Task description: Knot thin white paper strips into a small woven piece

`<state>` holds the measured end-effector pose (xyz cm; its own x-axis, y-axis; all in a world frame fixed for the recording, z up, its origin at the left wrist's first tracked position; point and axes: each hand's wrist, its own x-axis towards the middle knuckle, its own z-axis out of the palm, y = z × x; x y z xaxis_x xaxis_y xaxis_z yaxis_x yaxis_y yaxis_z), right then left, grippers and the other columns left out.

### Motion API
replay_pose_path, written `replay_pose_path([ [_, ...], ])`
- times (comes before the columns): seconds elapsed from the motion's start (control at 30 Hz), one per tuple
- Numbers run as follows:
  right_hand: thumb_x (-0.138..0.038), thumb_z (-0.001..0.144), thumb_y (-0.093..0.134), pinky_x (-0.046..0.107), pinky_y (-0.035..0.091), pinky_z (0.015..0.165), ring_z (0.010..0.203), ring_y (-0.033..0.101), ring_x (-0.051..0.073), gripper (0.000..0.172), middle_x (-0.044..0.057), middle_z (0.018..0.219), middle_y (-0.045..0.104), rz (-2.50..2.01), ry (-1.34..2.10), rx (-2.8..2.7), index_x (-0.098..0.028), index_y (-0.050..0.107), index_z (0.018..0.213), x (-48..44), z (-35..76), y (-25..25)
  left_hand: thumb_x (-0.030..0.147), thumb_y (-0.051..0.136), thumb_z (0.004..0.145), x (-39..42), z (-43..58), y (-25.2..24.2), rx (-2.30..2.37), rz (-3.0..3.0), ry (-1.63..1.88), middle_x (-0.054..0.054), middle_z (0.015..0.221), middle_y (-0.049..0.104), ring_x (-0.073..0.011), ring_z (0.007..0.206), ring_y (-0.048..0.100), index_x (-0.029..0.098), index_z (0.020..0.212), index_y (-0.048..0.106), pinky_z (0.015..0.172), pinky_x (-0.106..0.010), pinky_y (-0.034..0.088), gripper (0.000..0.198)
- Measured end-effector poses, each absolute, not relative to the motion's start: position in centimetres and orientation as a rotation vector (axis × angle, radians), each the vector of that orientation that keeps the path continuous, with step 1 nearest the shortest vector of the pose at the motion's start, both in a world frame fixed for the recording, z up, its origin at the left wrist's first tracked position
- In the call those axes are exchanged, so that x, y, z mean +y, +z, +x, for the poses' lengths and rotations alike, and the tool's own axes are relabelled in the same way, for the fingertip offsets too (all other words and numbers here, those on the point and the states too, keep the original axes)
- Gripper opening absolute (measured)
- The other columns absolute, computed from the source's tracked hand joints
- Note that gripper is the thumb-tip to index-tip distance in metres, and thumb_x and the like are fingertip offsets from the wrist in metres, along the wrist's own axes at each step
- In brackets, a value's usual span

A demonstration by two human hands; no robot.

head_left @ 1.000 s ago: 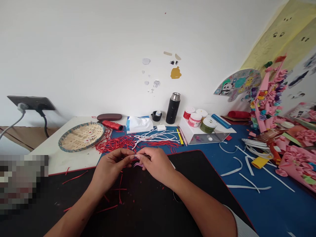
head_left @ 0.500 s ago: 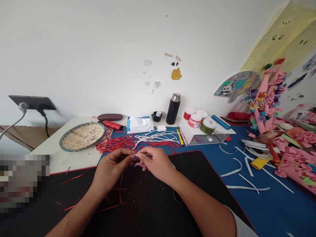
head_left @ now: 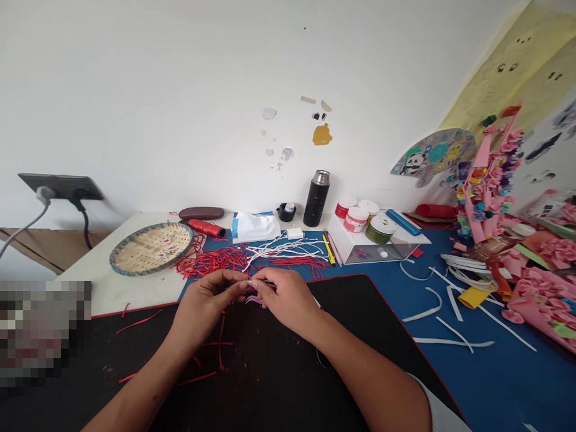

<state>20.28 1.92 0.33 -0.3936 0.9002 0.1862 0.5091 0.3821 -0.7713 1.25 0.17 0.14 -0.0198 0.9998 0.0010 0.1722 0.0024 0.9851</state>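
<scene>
My left hand (head_left: 204, 303) and my right hand (head_left: 288, 297) meet fingertip to fingertip over a black mat (head_left: 270, 372). Both pinch a small pale pink strip piece (head_left: 254, 298) that curls down between them. A thin dark tool seems to lie in my right hand's fingers; I cannot make it out. Red strip scraps (head_left: 219, 348) lie on the mat under my left hand. Just beyond my hands lie a heap of red strips (head_left: 211, 261) and white strips (head_left: 283, 247).
A woven basket (head_left: 150, 247) sits at the far left, next to a red thread spool (head_left: 207, 228). A black flask (head_left: 316, 198), paint jars (head_left: 362, 217) on a white box and pink paper crafts (head_left: 540, 282) crowd the back and right. White strips (head_left: 450, 312) litter the blue surface.
My hands stay pinched together at the same spot; the fingers shift only slightly on the pink piece. The view has drifted a little.
</scene>
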Motion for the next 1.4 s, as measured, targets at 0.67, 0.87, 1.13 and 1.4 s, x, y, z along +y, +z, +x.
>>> replay_pose_path([
  [0.67, -0.025, 0.103, 0.060, 0.025, 0.041, 0.070, 0.080, 0.067, 0.015, 0.016, 0.001, 0.092, 0.078, -1.099, 0.642, -2.096, -0.021, 0.076, 0.100, 1.91, 20.28, 0.24, 0.047, 0.094, 0.064, 0.36, 1.14, -0.70, 1.255, 1.124, 1.214, -0.005, 0.088, 0.082, -0.0208, 0.074, 0.073, 0.022, 0.090, 0.084, 0.072, -0.031, 0.060, 0.037],
  [0.87, -0.025, 0.103, 0.060, 0.025, 0.041, 0.071, 0.078, 0.066, 0.014, 0.016, 0.002, 0.092, 0.077, -1.075, 0.597, -2.083, -0.022, 0.076, 0.102, 2.02, 20.40, 0.23, 0.044, 0.098, 0.060, 0.58, 0.83, -0.80, 1.199, 0.994, 1.246, -0.005, 0.087, 0.082, -0.0177, 0.071, 0.072, 0.021, 0.092, 0.085, 0.071, -0.028, 0.059, 0.042],
  [1.13, -0.026, 0.104, 0.059, 0.024, 0.042, 0.072, 0.079, 0.066, 0.014, 0.018, 0.001, 0.093, 0.077, -1.047, 0.601, -2.085, -0.022, 0.076, 0.101, 2.09, 20.34, 0.03, 0.039, 0.101, 0.056, 0.63, 1.01, -0.64, 1.109, 0.878, 1.235, -0.004, 0.087, 0.080, -0.0132, 0.066, 0.070, 0.019, 0.090, 0.085, 0.065, -0.022, 0.058, 0.043],
  [1.4, -0.024, 0.104, 0.058, 0.024, 0.044, 0.075, 0.083, 0.067, 0.015, 0.018, 0.002, 0.095, 0.077, -1.019, 0.508, -2.144, -0.022, 0.075, 0.102, 2.00, 20.46, 0.05, 0.041, 0.098, 0.062, 0.41, 0.77, -0.56, 1.118, 0.953, 1.226, -0.004, 0.083, 0.080, -0.0150, 0.068, 0.071, 0.021, 0.088, 0.086, 0.068, -0.024, 0.059, 0.035],
])
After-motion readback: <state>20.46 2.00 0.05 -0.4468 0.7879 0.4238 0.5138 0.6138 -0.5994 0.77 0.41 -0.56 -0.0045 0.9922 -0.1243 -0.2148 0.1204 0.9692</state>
